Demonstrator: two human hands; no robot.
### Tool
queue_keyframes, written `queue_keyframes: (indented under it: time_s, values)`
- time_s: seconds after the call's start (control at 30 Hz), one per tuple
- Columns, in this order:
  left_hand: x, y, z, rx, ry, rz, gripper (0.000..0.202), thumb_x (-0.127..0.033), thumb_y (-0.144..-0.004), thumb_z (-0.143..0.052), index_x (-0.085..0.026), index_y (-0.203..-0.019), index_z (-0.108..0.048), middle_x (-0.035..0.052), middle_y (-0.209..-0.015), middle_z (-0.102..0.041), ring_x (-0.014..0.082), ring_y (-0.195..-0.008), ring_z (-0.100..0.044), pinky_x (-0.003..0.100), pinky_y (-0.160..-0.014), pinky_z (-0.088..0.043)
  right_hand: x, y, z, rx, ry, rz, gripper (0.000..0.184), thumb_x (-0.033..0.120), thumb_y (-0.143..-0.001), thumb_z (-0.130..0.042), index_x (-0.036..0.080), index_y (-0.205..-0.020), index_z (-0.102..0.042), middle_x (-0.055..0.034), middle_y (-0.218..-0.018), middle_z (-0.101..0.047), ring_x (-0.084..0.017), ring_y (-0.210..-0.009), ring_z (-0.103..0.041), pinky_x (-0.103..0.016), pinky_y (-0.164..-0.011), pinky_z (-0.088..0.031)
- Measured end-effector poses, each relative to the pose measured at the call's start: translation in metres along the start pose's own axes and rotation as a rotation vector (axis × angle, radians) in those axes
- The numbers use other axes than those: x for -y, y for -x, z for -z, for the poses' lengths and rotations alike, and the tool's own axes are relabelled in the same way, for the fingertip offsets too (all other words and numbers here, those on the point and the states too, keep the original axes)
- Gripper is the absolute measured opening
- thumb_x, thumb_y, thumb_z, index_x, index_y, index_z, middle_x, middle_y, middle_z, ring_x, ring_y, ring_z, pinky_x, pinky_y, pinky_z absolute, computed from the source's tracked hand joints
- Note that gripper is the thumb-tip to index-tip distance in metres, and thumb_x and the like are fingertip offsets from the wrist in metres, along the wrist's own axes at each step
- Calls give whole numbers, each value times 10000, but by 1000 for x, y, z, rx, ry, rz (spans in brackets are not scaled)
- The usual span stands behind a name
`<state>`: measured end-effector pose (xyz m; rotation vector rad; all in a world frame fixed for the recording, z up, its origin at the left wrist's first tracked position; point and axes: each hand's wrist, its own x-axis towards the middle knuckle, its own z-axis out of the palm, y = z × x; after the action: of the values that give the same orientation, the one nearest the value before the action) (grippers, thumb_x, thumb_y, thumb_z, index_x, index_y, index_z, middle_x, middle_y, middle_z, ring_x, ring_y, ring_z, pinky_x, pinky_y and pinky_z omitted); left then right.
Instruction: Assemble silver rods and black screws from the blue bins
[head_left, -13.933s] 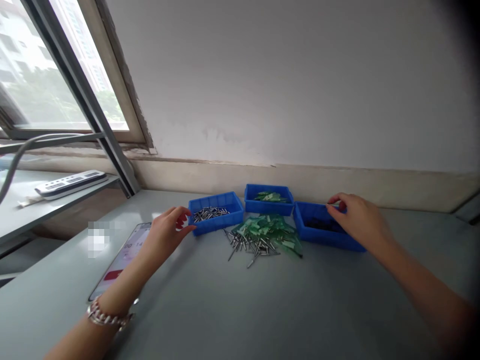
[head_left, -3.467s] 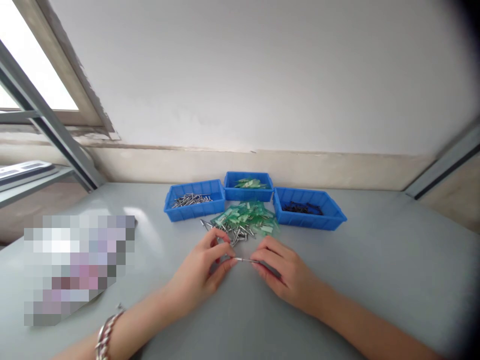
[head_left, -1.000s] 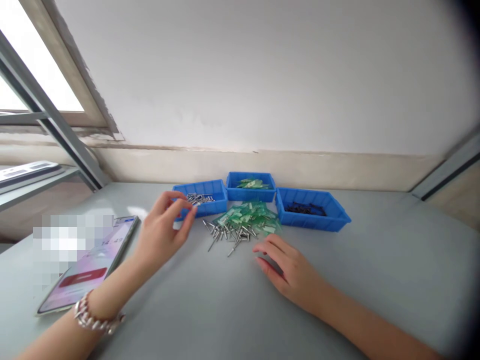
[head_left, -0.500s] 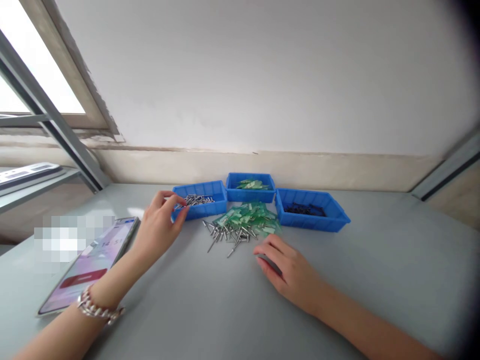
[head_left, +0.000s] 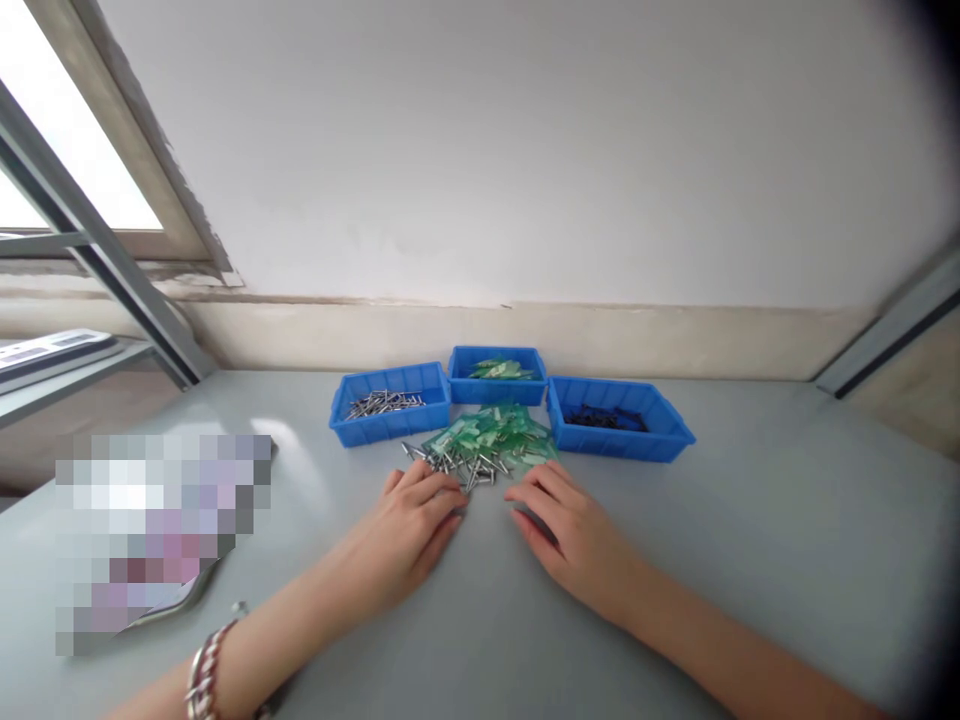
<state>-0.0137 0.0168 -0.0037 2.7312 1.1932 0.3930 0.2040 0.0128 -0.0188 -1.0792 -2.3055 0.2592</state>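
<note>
My left hand lies low on the grey table, its fingers stretched forward and touching the near edge of a heap of small metal pins. Nothing shows in its grip. Beside it my right hand rests on the table, fingers spread and slightly arched, just short of a pile of green plastic pieces. Behind the piles stand three blue bins. The left bin holds metal pins, the middle bin green pieces, and the right bin small dark parts.
A phone, mostly blurred out, lies on the table at the left. My left wrist wears a metal bracelet. A power strip sits on the ledge by the window frame. The wall rises right behind the bins.
My left hand has come back from the left bin to the near edge of the pin heap and lowered onto the table. My right hand has hardly moved.
</note>
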Motion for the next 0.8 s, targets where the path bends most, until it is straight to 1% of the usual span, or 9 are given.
queue_keyframes:
  time_s: [0.17, 0.27, 0.4, 0.57, 0.67, 0.8]
  values:
    - [9, 1, -6, -49, -47, 52, 189, -185, -895, -403, -207, -1024, -539, 69, -998, -574, 238, -901, -457, 367, -750, -362, -3, -1, 1, 7, 12, -25, 173, 81, -855, -456, 146, -946, -588, -68, -870, -545, -208, -866, -478, -374, -782, -448]
    - [13, 0, -8, -62, -47, 89, 183, -160, -880, -408, -207, -1010, -528, 66, -958, -573, 239, -898, -466, 357, -738, -365, -3, 0, 2, -3, 15, -28, 176, 84, -860, -449, 142, -952, -588, -72, -873, -537, -206, -863, -473, -371, -776, -448]
    - [14, -2, -9, -80, -40, 97, 194, -133, -880, -377, -209, -977, -527, 54, -896, -594, 231, -865, -500, 339, -700, -357, -4, 0, 2, 1, 17, -28, 161, 96, -866, -448, 147, -933, -586, -67, -866, -532, -202, -859, -470, -366, -777, -444]
    - [7, 0, -7, -86, -8, 42, 234, -95, -838, -408, -190, -1033, -494, 53, -902, -597, 214, -843, -527, 336, -715, -371, -3, 0, 1, 27, 12, -23, 158, 91, -858, -459, 147, -935, -584, -67, -877, -527, -201, -872, -469, -361, -791, -436]
    - [1, 1, -3, -76, -16, -19, 263, -87, -812, -439, -180, -1054, -483, 55, -907, -595, 208, -837, -535, 327, -714, -381, -2, 1, 2, 65, -4, -9, 148, 116, -857, -476, 150, -954, -583, -70, -903, -523, -206, -900, -466, -365, -813, -431]
    - [-4, 3, 2, -114, -6, -123, 260, -94, -835, -426, -174, -1080, -462, 54, -875, -589, 191, -785, -530, 318, -698, -387, 0, 2, 3, 103, -25, 28, 154, 137, -850, -507, 154, -983, -583, -70, -921, -527, -206, -912, -467, -363, -819, -431]
